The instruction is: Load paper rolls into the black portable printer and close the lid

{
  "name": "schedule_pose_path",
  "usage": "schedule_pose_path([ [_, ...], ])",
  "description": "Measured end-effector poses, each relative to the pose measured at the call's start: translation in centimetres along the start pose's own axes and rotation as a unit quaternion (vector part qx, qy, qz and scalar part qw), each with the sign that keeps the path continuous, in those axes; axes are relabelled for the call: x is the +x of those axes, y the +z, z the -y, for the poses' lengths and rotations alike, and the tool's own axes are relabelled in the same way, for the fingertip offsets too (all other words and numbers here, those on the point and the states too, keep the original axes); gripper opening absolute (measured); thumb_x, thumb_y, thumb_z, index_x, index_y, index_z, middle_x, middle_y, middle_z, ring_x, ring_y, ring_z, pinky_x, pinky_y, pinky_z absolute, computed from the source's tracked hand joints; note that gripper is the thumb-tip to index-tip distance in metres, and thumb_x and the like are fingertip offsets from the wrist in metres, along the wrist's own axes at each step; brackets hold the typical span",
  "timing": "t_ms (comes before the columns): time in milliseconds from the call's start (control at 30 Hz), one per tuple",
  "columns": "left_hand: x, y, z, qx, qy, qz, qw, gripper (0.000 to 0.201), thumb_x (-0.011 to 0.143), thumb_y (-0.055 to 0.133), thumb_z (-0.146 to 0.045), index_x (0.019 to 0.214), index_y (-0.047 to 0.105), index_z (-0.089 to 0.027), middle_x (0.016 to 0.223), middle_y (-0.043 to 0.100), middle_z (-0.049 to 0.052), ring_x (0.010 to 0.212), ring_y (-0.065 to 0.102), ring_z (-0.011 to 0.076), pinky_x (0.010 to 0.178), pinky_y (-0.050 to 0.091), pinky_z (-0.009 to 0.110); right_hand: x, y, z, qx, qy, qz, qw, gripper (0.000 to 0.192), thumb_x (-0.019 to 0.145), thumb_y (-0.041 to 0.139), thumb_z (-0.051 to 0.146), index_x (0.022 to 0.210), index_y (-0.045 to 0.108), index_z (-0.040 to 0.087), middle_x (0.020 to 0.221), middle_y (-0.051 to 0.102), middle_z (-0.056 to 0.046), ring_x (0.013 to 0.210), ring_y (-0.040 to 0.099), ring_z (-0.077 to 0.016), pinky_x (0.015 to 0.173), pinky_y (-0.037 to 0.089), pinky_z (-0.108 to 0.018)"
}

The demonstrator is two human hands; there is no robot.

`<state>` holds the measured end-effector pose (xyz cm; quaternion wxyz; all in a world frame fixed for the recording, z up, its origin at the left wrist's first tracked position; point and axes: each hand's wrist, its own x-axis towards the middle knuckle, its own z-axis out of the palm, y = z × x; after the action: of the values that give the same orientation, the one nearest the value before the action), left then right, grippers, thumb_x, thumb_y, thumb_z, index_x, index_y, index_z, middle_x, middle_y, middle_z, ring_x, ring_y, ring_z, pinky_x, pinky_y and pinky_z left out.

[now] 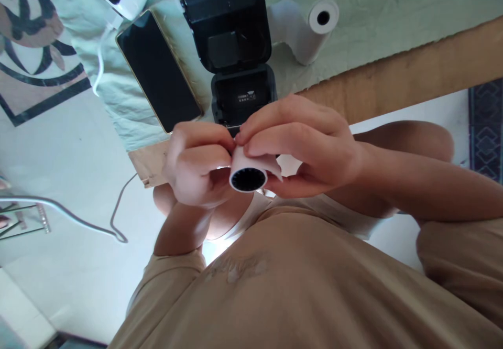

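Picking at the loose flap, we should keep the roll (248, 173) steady and peel gently so the paper does not tear. Our left hand (196, 163) grips one side, our right hand (302, 147) pinches the flap; the roll sits between them, off the table's (412, 71) near edge, before the open printer (236, 50).

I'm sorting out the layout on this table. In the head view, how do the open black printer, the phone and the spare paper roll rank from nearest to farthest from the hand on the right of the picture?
From the hand holding the small roll:
1. Open black printer, just above the fingers.
2. Spare paper roll, upper right on the cloth.
3. Phone, upper left beside the printer.
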<state>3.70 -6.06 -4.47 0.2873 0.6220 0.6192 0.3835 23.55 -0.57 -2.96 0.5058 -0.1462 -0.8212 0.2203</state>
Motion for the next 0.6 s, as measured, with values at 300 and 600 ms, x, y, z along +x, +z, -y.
schedule_pose_path([
  [300,0.3,0.0,-1.5,0.028,0.275,-0.170,0.946,0.063,0.101,0.069,-0.078,0.071,0.045,-0.028,0.071,0.062,0.002,0.056,0.058,0.0198,0.039,0.045,0.042,0.4,-0.1,0.2,-0.013,0.010,0.047,0.999,0.025,0.114,0.052,0.039,0.122,0.067,0.020,0.120,0.083,0.002,0.104,0.079,-0.0063,0.088,0.065,-0.023],
  [600,0.8,-0.2,-0.3,-0.070,0.302,-0.040,0.950,0.051,0.097,0.061,-0.088,0.088,0.065,-0.037,0.078,0.069,0.004,0.060,0.065,0.0251,0.050,0.044,0.050,0.2,-0.3,0.3,0.014,0.090,-0.052,0.995,0.023,0.105,0.060,0.041,0.116,0.065,0.022,0.103,0.077,0.004,0.089,0.072,-0.0060,0.082,0.059,-0.023],
])
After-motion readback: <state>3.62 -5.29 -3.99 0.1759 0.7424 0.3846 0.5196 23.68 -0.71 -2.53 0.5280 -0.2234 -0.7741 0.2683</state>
